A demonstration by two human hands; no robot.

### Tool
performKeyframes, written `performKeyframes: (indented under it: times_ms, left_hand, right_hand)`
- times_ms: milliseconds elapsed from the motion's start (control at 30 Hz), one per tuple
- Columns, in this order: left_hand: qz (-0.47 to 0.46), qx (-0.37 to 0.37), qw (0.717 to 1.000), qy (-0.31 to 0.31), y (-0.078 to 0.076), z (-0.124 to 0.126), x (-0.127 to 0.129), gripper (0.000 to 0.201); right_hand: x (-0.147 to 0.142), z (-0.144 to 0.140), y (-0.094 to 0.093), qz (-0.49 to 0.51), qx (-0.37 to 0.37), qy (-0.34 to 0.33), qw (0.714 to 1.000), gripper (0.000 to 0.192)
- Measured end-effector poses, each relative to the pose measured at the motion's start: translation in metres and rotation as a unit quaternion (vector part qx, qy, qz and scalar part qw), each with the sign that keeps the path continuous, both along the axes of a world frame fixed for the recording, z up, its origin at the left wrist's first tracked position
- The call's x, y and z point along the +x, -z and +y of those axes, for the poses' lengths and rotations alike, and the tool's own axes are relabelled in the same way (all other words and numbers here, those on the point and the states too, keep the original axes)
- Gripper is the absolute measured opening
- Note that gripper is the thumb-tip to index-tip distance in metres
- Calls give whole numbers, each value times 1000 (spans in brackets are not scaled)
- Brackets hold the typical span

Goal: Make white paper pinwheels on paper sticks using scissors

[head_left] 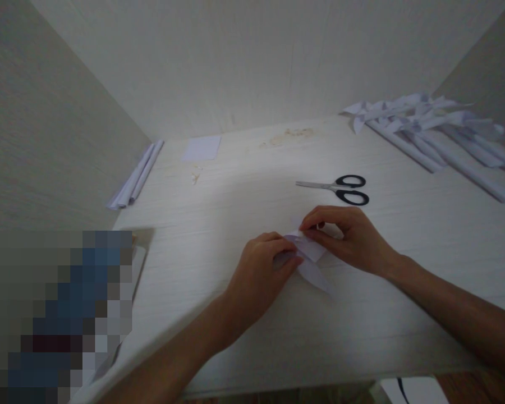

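Between my hands, just above the white table, is a folded piece of white paper (313, 272) with pointed flaps, like a paper pinwheel. My left hand (265, 269) pinches it from the left between thumb and fingers. From the right, my right hand (345, 238) grips its upper part with thumb and fingertips closed. Fingers cover part of the folds at the middle. Scissors (332, 188) with black handles lie on the table beyond my right hand, blades closed and pointing left.
Several paper pinwheels with rolled paper sticks (429, 123) are heaped at the back right. Rolled paper tubes (141, 174) lie along the left wall. A square paper sheet (202, 148) rests at the back left. Walls rise behind the table (235, 202) and on both sides.
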State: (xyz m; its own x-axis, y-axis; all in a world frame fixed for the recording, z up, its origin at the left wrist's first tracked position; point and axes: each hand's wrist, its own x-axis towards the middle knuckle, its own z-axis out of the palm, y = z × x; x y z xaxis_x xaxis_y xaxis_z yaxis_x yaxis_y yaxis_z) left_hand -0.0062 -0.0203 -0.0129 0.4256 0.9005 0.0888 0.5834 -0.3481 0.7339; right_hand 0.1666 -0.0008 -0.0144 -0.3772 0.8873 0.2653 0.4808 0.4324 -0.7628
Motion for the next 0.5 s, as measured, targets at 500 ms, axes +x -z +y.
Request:
performKeyframes:
  times_ms: [500]
  left_hand:
    - [23,210,974,-86,-6,0,-9,17]
  right_hand:
    - [-3,-8,12,111,-24,151,982,3]
